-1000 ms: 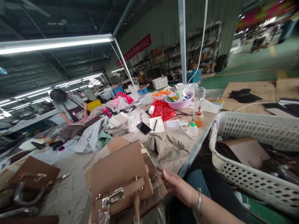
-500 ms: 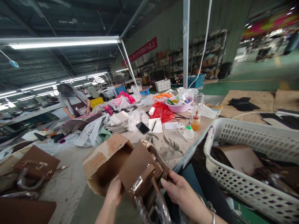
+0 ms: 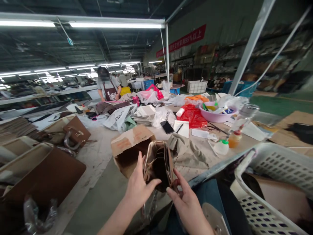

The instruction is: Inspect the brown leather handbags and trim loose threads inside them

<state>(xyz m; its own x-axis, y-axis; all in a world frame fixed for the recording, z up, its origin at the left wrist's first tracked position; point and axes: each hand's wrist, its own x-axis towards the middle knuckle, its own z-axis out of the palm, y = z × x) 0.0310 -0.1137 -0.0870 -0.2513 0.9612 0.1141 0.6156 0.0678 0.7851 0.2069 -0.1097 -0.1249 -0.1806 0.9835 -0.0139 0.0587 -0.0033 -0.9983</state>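
A brown handbag (image 3: 168,166) stands with its open mouth turned up toward me, its dark inside and inner pocket edges showing. My left hand (image 3: 138,184) is at the bag's left side, fingers stretched along the outer wall and thumb over the near rim, holding that side. On the right side, my right hand (image 3: 184,199) pinches the rim between thumb and fingers. A plastic-wrapped handle (image 3: 149,204) hangs below the bag, partly hidden by my left wrist. Just behind the bag lies a brown cardboard box (image 3: 132,138) on its side, its opening toward me.
More brown handbags (image 3: 52,174) stand at the left. A white perforated basket (image 3: 246,163) is at the right. Behind are a phone (image 3: 167,127), a notepad (image 3: 185,129), a red plastic bag (image 3: 193,117), a pink basin (image 3: 216,116) and small bottles. A co-worker (image 3: 109,86) stands across the table.
The handbag has been turned so its open mouth faces up toward me instead of its front flap. My left hand has shifted to its side and rim. The view has swung left.
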